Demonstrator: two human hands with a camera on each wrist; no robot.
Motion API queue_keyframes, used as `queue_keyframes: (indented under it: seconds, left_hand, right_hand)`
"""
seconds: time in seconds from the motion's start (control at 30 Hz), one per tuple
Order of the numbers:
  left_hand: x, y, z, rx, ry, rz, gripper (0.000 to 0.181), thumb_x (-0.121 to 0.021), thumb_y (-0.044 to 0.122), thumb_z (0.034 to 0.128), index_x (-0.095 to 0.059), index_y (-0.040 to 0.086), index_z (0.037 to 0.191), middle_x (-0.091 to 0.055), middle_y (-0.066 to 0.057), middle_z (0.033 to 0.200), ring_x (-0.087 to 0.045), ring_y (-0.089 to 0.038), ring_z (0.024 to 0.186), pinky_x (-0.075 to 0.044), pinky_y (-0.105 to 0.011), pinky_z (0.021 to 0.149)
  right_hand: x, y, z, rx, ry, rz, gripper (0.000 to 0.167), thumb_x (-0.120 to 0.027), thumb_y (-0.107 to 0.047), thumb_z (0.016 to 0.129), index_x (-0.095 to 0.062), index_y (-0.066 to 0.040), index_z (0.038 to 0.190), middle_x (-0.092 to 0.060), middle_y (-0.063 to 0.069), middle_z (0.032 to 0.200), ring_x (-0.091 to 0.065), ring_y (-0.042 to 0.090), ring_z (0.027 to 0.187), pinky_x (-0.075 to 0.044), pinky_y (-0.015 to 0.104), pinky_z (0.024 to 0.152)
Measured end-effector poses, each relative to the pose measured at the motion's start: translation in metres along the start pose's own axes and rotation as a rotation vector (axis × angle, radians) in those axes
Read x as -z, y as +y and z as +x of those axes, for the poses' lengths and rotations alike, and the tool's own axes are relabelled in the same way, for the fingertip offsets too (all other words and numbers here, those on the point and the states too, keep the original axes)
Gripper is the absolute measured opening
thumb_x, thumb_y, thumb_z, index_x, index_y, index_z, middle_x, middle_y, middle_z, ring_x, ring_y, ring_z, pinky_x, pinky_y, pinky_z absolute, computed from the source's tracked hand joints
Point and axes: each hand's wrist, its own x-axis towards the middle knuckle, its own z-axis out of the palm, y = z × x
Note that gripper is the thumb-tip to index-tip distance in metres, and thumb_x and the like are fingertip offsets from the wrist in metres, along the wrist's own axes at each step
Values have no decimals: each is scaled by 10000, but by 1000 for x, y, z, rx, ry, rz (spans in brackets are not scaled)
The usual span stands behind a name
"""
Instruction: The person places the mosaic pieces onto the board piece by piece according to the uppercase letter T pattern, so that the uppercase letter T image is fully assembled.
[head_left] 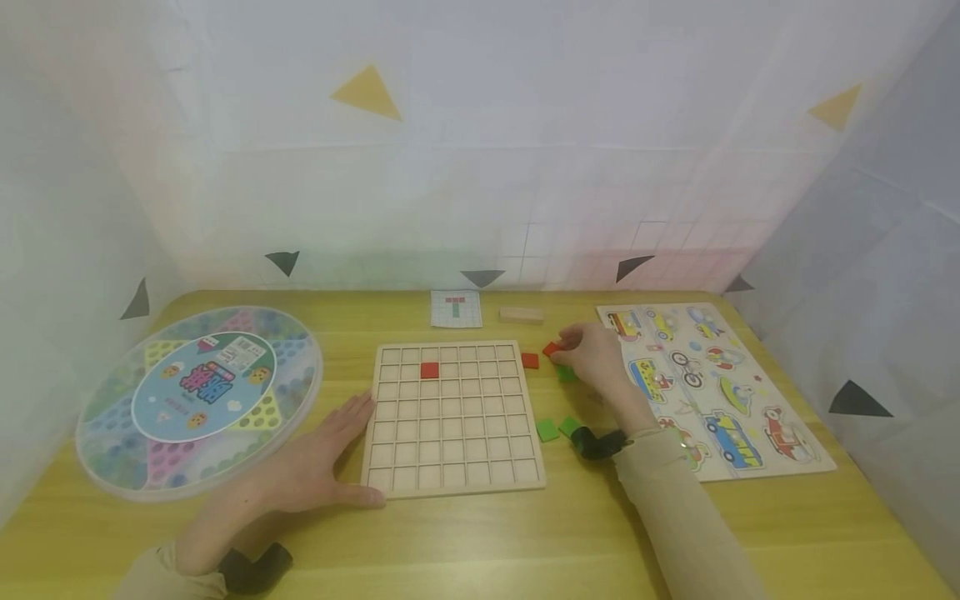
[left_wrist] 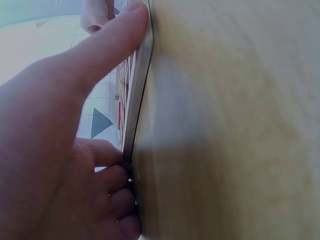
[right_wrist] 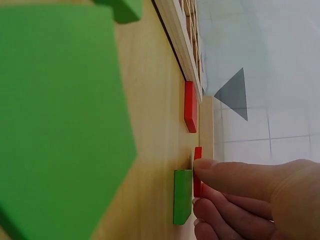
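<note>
A wooden grid board (head_left: 457,421) lies mid-table with one red square tile (head_left: 430,370) in a cell of its second row. My left hand (head_left: 315,467) rests along the board's left edge, fingers extended and thumb at the near corner. To the right of the board, my right hand (head_left: 595,358) pinches a red tile (right_wrist: 198,172) between thumb and fingers, just off the table. Beside that hand stand a green tile (right_wrist: 182,197) and another red tile (head_left: 530,361). Nearer to me lie two green tiles, one (head_left: 547,430) by the board and one (head_left: 570,426) by the wrist.
A pattern card (head_left: 455,309) with a red and green T lies behind the board, next to a small wooden block (head_left: 521,316). On the left sits a round game box (head_left: 198,400); on the right, a vehicle puzzle board (head_left: 712,392). White sheeting (head_left: 480,192) encloses the table.
</note>
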Motion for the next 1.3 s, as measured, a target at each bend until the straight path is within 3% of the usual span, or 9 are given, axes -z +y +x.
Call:
queue_keyframes:
  seconds: [1.0, 1.3]
  left_hand:
    - [0, 0, 0, -7, 9, 2, 1297, -705, 787, 679, -101, 126, 1617, -63, -103, 1688, -104, -404, 1529, -181, -590, 1215]
    - [0, 0, 0, 0, 8, 7, 1300, -700, 793, 677, -94, 134, 1619, -60, -95, 1688, -105, -399, 1530, -184, -590, 1214]
  right_hand:
    - [6, -10, -2, 38, 10, 56, 456, -777, -186, 880, -639, -14, 1279, -725, 138, 1157, -669, 304, 1087, -553, 423, 941]
    - [5, -14, -4, 93, 3, 91, 432, -758, -156, 897, -633, -2, 1281, -719, 152, 1167, -677, 309, 1094, -564, 430, 941]
